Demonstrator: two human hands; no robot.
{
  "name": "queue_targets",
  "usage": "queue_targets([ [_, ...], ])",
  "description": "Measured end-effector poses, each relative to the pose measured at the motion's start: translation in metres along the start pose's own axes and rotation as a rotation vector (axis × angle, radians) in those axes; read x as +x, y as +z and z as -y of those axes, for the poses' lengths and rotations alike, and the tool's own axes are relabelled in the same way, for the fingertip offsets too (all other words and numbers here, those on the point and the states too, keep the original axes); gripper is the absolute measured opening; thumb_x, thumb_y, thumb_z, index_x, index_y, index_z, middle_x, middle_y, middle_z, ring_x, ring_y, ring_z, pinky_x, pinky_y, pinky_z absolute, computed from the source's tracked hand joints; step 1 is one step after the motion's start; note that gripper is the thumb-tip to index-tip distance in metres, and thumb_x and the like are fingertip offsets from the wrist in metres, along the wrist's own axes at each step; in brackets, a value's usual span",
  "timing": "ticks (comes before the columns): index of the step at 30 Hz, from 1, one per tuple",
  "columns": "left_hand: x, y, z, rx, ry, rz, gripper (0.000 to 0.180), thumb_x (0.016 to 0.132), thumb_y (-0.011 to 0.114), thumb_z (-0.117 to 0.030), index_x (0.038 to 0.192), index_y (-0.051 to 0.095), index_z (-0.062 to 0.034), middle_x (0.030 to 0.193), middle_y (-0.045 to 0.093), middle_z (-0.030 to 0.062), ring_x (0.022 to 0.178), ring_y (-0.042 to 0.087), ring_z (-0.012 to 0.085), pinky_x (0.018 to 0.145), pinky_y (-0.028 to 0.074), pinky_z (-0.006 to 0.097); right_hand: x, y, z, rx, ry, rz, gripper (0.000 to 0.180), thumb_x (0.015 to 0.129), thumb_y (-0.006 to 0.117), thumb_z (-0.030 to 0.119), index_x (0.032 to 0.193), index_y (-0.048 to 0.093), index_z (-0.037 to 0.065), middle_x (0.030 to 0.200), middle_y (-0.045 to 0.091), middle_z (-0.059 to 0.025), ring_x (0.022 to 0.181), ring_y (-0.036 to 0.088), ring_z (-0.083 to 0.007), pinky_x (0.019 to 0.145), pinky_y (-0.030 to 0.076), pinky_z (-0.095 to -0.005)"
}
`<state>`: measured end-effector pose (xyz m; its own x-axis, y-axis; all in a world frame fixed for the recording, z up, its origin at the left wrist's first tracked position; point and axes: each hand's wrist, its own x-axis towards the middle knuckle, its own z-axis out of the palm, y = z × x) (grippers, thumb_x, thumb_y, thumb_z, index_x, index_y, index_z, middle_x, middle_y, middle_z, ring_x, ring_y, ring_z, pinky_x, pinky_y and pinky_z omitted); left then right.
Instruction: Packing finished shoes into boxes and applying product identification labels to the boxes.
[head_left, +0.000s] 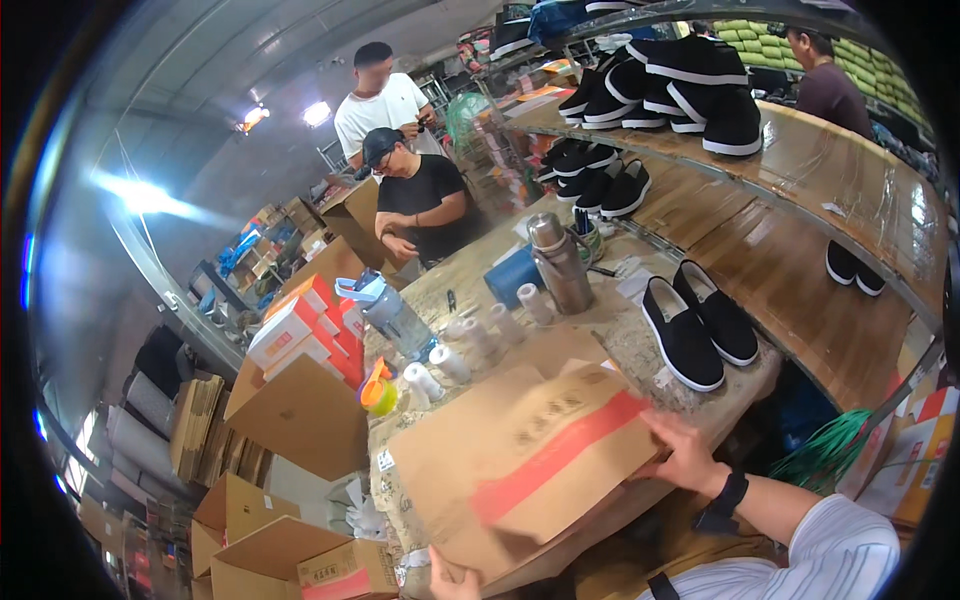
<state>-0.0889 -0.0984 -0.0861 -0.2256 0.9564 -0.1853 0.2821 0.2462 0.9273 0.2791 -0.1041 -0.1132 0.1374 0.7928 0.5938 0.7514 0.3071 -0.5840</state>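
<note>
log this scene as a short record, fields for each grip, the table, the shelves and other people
left grip: left hand at the near left edge of the brown carton, partly cut off by the picture's lower edge
right grip: right hand holding the carton's right end
carton: red stripe, partly blurred
table: pair of black slip-on shoes, metal flask, blue water bottle, white spools
shelves: more black shoes, white soles
people: two beyond the table, in black and white; another upper right
</note>
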Motion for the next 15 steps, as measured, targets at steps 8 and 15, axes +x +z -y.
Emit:
queue_targets([
  [8, 0.019, -0.017, -0.057, 0.278, 1.175, -0.3, 0.048, 0.088, 0.058, -0.016, 0.129, 0.045, 0.0035, 0.122, 0.054, 0.0195, 0.11, 0.052, 0.03, 0.093, 0.042, 0.036, 0.061, -0.038, 0.042, 0.204, -0.31, 0.014, 0.047, 0.075, 0.057, -0.004, 0.12, 0.057, 0.01, 0.115, 0.06, -0.0151, 0.096, 0.061, -0.03, 0.086, 0.049, -0.0388],
  [15, 0.12, 0.024, -0.063, -0.681, 0.374, 0.415, 0.044, 0.093, 0.047, -0.028, 0.124, 0.041, 0.0017, 0.121, 0.048, 0.0127, 0.109, 0.049, 0.0201, 0.091, 0.041, 0.033, 0.118, -0.058, 0.101, 0.047, -0.469, -0.119, 0.028, 0.079, 0.062, 0.007, 0.107, 0.062, 0.008, 0.104, 0.063, -0.012, 0.096, 0.061, -0.0258, 0.081, 0.049, -0.037],
])
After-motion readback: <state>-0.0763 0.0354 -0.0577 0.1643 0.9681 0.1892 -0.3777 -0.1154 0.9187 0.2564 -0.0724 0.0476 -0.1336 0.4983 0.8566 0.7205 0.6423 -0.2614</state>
